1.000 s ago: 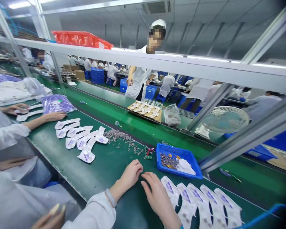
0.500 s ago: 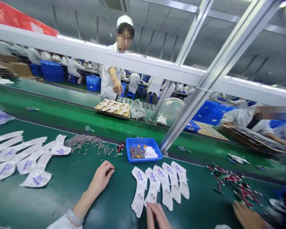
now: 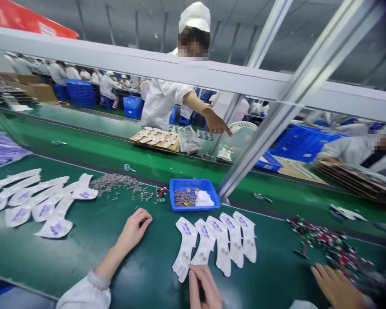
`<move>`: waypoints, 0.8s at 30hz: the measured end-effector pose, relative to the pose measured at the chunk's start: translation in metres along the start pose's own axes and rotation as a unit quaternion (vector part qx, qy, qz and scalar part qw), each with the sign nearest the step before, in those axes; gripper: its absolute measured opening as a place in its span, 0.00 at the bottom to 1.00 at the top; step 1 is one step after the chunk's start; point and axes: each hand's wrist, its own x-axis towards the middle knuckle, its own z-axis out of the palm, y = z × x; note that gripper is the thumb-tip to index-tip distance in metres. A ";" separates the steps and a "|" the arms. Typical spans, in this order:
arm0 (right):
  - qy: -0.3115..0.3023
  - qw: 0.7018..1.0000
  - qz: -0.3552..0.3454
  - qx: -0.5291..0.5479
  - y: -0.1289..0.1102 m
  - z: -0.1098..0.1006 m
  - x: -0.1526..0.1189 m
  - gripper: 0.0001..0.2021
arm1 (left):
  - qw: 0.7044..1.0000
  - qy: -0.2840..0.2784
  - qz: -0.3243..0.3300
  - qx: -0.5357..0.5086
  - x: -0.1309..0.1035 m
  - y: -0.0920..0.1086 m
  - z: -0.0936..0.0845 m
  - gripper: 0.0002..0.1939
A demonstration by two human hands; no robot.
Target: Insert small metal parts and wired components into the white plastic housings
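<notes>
My left hand (image 3: 134, 229) rests on the green table with its fingers curled toward the thumb. Whatever lies inside that pinch, if anything, is hidden. Lower down, my right hand (image 3: 206, 285) has thumb and finger closed at the bottom end of a curved white piece (image 3: 203, 242) with purple print. This piece is second from the left in a row of several alike; the leftmost curved white piece (image 3: 183, 249) lies beside it. Small round marks show on their lower halves. Beyond the row stands a blue tray (image 3: 195, 209) with small grey parts and a crumpled white item.
Left are more white pieces (image 3: 53, 221) and a pile of small grey parts (image 3: 116, 183). Red, black and green wired parts (image 3: 337, 246) lie right, near another person's hand (image 3: 337, 283). A metal post (image 3: 263, 141) rises behind the tray. Across the line, a co-worker (image 3: 167, 103) stands.
The co-worker across the line has leaned in and stretched an arm to the right, finger pointing. My view has shifted slightly. My hands keep nearly the same pose. Fingertips now show at the left edge.
</notes>
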 end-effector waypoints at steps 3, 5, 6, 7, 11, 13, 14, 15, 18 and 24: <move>-0.035 0.999 0.012 0.008 -0.002 -0.002 0.001 0.07 | 1.000 -0.007 0.008 0.001 -0.002 -0.007 -0.001 0.12; -0.058 0.998 0.027 0.005 -0.004 -0.003 0.001 0.08 | 1.000 -0.007 0.009 0.012 -0.002 -0.009 -0.002 0.12; -0.067 0.997 0.034 0.004 -0.004 -0.004 0.001 0.08 | 1.000 -0.005 0.009 0.019 -0.001 -0.009 -0.002 0.13; -0.075 0.996 0.039 0.003 -0.005 -0.005 0.001 0.08 | 0.999 -0.004 0.011 0.030 0.002 -0.008 -0.002 0.13; -0.085 0.995 0.044 -0.005 -0.008 -0.007 0.002 0.08 | 0.996 -0.008 0.037 0.083 0.030 0.003 0.006 0.11; -0.081 0.996 0.041 -0.010 -0.009 -0.007 0.003 0.08 | 0.994 -0.009 0.038 0.098 0.050 0.006 0.012 0.09; -0.079 0.996 0.040 -0.012 -0.010 -0.007 0.004 0.08 | 0.994 -0.007 0.033 0.101 0.058 0.007 0.014 0.08; -0.075 0.996 0.038 -0.016 -0.010 -0.007 0.005 0.08 | 0.994 -0.004 0.026 0.102 0.065 0.006 0.016 0.07; -0.065 0.997 0.037 -0.027 -0.011 -0.006 0.005 0.07 | 0.996 0.006 0.001 0.085 0.074 0.001 0.012 0.04; -0.065 0.997 0.026 -0.038 -0.010 -0.005 0.002 0.07 | 0.994 0.052 -0.082 -0.040 0.064 -0.013 -0.022 0.12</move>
